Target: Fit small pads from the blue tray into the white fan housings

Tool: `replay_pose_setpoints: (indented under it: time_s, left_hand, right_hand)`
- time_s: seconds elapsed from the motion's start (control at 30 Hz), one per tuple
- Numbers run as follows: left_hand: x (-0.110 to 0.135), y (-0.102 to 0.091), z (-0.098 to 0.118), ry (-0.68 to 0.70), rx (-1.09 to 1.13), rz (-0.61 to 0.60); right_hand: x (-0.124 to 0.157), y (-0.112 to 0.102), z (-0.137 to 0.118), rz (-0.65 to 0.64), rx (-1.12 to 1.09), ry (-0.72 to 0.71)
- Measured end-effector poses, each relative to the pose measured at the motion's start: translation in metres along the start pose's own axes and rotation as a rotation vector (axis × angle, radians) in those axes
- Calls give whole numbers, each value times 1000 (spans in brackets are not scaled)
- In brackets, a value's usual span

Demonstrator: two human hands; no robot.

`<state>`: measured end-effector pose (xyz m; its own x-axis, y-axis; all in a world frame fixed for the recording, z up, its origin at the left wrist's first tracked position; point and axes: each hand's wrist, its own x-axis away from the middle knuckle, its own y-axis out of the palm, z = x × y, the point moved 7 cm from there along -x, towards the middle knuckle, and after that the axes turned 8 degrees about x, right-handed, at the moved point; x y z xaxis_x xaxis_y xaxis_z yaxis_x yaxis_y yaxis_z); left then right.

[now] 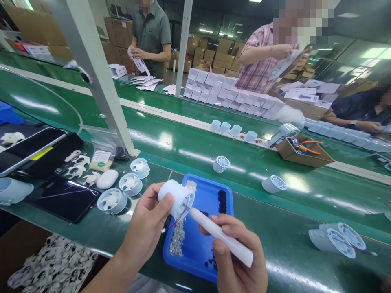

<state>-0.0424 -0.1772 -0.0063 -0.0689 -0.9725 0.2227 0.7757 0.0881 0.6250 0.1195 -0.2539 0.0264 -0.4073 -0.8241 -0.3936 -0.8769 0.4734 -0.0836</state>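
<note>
My left hand [149, 221] grips a light blue fan housing [172, 197], its spoked end turned to the right. A red and dark wire with a small white plug hangs from the housing. In my right hand [238, 248] is a white tapered plastic rod [220, 232], its narrow end at the rim of the spoked face; whether it touches cannot be made out. Below both hands lies a blue tray [175, 264] with small clear pieces [177, 240] on its left and small black pieces [222, 201] on its right.
Housings with white fans [112, 201] stand at left beside a white computer mouse [107, 179] and a dark tablet [69, 197]. More housings [273, 184] sit on the green belt [195, 152]. A cardboard box with tools [301, 156] and co-workers [152, 36] are beyond. A metal post [97, 73] rises at left.
</note>
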Motion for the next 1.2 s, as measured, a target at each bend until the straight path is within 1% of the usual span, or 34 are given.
replay_pose_setpoints:
  time_s: [0.13, 0.23, 0.4, 0.5, 0.67, 0.73, 0.83, 0.93, 1.0, 1.03, 1.1, 1.17, 1.2]
  left_hand:
    - [1, 2, 5, 67, -14, 7]
    - [2, 3, 6, 72, -16, 2]
    - [5, 5, 7, 83, -16, -5]
    - [6, 8, 5, 76, -7, -12]
    - [9, 8, 3, 64, 20, -16]
    - [10, 9, 1, 44, 24, -13]
    - [11, 10, -4, -9, 16, -8]
    - [8, 12, -6, -26, -39, -9]
    - [2, 11, 1, 55, -104, 15]
    - [-1, 11, 7, 128, -144, 38]
    - [-4, 14, 25, 337, -240, 72]
    - [1, 24, 42, 555, -376, 90]
    - [6, 30, 49, 642, -440, 88]
  right_hand:
    - [0, -2, -3, 38, -31, 21]
    - [0, -5, -6, 67, -107, 47]
    - [-1, -9, -10, 89, -95, 30]
    - [0, -10, -9, 105, -136, 53]
    - [1, -7, -8, 84, -162, 68]
    - [2, -6, -10, 85, -159, 54]
    - [3, -5, -11, 107, -135, -5]
    - [4, -4, -2, 117, -93, -29]
    - [5, 0, 13, 85, 31, 60]
    - [7, 5, 23, 40, 105, 133]
    - [14, 20, 42, -96, 184, 284]
    - [25, 37, 51, -212, 131, 370]
    - [30, 45, 52, -236, 81, 387]
